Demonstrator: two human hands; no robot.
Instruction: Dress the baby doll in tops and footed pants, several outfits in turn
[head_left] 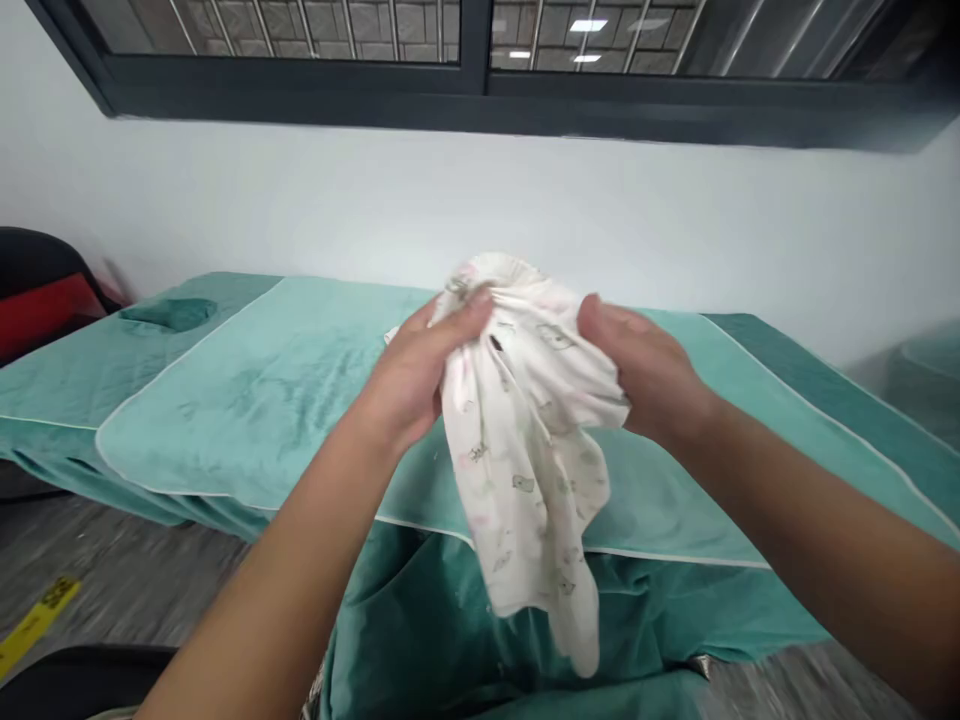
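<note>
A white piece of clothing with a small grey and pink print hangs in loose folds between my hands, above the near edge of a bed. My left hand grips its bunched upper part, with the thumb lying across the cloth. On the other side, my right hand is closed on the garment's right edge, the thumb uppermost and the other fingers mostly hidden behind the fabric. The lower end dangles free, with a narrow strip like a sleeve or leg hanging lowest.
A teal bed cover with white piping spreads over the bed, which has a face hole at the left. Behind it stand a white wall and a dark window frame. A black and red chair is at far left.
</note>
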